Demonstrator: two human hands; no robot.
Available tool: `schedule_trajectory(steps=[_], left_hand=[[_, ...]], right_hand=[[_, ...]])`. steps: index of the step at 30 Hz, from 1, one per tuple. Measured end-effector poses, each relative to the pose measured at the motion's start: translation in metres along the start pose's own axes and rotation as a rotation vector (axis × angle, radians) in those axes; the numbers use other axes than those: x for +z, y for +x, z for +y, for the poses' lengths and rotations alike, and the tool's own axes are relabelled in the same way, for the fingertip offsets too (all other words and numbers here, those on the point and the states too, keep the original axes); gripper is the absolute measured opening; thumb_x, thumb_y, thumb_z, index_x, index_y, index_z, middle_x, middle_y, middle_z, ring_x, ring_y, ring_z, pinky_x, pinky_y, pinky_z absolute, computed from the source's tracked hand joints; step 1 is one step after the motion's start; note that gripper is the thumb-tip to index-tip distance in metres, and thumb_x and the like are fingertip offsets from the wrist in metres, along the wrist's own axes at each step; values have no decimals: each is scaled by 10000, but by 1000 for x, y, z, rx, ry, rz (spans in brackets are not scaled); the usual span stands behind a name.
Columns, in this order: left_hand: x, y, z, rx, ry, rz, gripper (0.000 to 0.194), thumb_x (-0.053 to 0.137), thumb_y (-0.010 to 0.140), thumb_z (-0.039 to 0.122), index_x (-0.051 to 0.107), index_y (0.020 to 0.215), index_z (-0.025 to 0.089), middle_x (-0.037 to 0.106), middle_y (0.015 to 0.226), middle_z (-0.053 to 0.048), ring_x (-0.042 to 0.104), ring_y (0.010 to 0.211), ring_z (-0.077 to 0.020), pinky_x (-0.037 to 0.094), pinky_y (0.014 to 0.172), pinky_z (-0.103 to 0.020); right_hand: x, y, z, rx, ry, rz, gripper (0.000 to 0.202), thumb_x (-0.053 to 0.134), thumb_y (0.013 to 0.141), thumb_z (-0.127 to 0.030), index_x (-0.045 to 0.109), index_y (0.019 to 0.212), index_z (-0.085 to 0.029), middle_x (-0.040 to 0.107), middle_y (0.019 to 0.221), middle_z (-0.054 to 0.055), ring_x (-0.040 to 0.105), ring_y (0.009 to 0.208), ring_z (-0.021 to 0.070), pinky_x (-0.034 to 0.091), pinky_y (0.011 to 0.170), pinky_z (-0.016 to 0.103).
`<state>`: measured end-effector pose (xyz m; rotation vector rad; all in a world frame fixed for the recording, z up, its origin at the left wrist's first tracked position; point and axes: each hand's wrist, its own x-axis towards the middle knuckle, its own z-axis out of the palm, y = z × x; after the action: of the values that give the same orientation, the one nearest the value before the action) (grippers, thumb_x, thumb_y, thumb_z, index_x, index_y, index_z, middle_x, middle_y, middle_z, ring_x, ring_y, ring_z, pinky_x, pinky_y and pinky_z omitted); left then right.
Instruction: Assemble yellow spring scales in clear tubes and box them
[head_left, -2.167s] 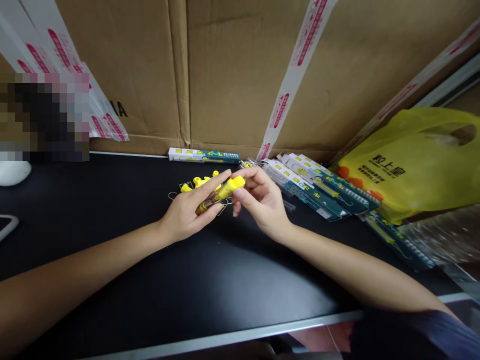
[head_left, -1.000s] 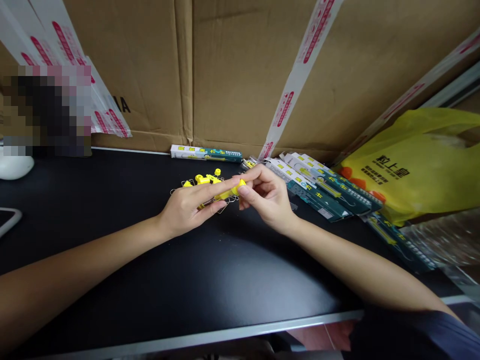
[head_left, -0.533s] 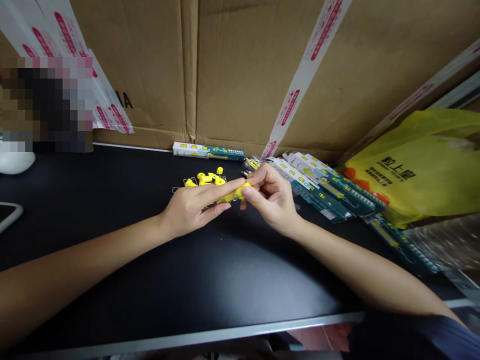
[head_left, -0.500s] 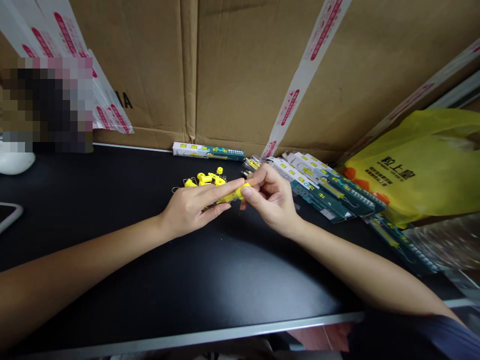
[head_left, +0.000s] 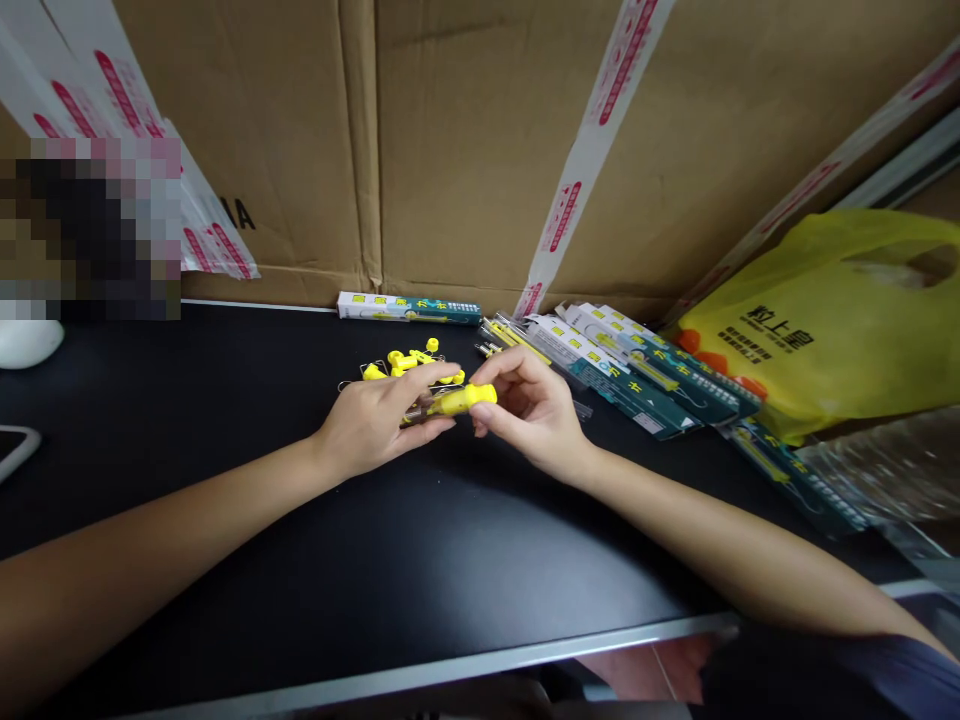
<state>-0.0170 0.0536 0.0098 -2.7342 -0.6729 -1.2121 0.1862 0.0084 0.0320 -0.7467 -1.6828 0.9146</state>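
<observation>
Over the middle of the black table, a clear tube with a yellow end (head_left: 457, 400) lies between my two hands. My left hand (head_left: 375, 415) wraps round the clear part of the tube, its fingers pointing right. My right hand (head_left: 532, 405) pinches the yellow end between thumb and forefinger. Just behind my left hand is a small pile of yellow plastic parts (head_left: 401, 362) with thin metal hooks. Several clear tubes with yellow inside (head_left: 517, 338) lie behind my right hand, beside printed boxes (head_left: 637, 375).
One narrow printed box (head_left: 409, 308) lies along the cardboard (head_left: 465, 150) at the back. At the right are a yellow plastic bag (head_left: 832, 330) and clear plastic packaging (head_left: 877, 470). A white rounded object (head_left: 28, 343) and a white-edged device (head_left: 19, 450) are at the left.
My right thumb and forefinger have opened a little round the yellow end, and more of the tube shows. My left forefinger has lifted off it. The view has shifted slightly.
</observation>
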Motion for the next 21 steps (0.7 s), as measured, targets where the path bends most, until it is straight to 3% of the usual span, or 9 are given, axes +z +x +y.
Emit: schedule_trajectory(steps=[5,15,21], left_hand=[[2,0,1,116,0,10,293,421,963,403,581,1040,170,731,907,-44,705,806,-153,532,710,-224],[3,-2,-1,103,-4,-61,380,333,991,365,589,1149,134,721,1039,-89,690,941,-170,533,834,-255],[2,-1,1,47,59,-76,383,338,982,373,602,1168,167,724,1035,-66,703,880,-165,538,726,-232]], right_hand=[[-1,-16,-6,-64,-151,8,228,702,795,-235,549,962,-213,592,905,22,586,742,118,513,605,238],[0,-15,-4,-118,-231,9,205,673,811,-226,552,976,-210,602,899,20,582,724,115,499,588,231],[-1,-17,1,-36,-230,-7,220,658,818,-241,520,986,-209,594,905,17,577,715,108,485,550,212]])
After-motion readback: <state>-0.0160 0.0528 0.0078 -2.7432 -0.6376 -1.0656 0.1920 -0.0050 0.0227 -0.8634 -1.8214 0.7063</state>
